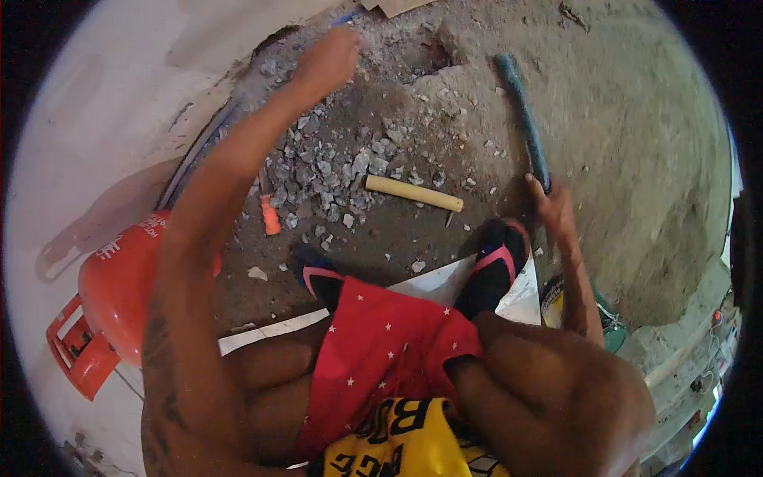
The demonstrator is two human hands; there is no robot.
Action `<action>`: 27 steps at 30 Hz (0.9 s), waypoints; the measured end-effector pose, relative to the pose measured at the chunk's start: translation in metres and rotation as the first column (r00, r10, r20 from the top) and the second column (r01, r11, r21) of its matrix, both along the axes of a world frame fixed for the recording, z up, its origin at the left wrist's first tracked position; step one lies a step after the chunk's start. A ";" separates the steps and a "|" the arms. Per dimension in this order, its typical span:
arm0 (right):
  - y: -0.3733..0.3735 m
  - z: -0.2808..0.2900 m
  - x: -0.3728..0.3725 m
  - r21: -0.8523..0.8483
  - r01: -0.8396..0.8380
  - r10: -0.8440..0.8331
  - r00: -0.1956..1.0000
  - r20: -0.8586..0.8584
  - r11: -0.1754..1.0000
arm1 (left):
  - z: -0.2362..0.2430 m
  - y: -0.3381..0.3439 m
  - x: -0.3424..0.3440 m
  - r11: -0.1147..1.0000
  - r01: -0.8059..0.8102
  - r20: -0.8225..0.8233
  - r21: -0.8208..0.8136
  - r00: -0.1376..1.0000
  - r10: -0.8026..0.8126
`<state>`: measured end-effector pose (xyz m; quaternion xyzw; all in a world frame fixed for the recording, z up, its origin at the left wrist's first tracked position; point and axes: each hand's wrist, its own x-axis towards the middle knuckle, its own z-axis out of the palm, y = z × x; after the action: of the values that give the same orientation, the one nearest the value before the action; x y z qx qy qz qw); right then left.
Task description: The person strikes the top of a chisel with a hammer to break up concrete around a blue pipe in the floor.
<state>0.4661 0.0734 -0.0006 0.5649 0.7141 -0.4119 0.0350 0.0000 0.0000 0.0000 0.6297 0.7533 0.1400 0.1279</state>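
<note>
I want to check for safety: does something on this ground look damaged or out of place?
Yes. The ground is broken up near the white wall, with loose grey rubble scattered across it, so it looks damaged and uneven. An orange-handled tool lies at the rubble's edge.

The left arm (214, 183) is stretched far forward and angled inward, the left hand (330, 57) seen from the back, its fingertips hidden. The right forearm (579, 270) is reached forward at the side; the right hand's (555, 208) fingers are curled, the thumb (534, 184) pointed ahead.
</note>
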 end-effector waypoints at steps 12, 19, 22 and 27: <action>-0.008 0.025 -0.007 -0.006 -0.037 0.037 0.997 0.068 0.999 | 0.018 -0.139 0.133 0.830 0.544 0.047 -0.127 0.839 -0.543; -0.002 0.087 -0.050 0.002 -0.059 0.059 0.997 0.046 0.998 | 0.060 -0.112 0.072 0.988 -0.111 0.359 -0.109 0.922 0.143; 0.000 0.095 -0.076 0.016 -0.118 0.118 0.993 -0.007 0.993 | 0.054 -0.093 0.046 0.859 -0.472 0.223 -0.199 0.832 0.508; -0.001 0.091 -0.116 0.050 -0.257 0.258 0.966 -0.031 0.965 | 0.032 -0.070 0.047 0.813 -0.456 0.281 -0.362 0.778 0.562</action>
<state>0.3505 0.0726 0.0903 0.4603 0.7912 -0.3978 0.0620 0.0471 -0.0703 0.0317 0.3375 0.8693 0.1818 0.3121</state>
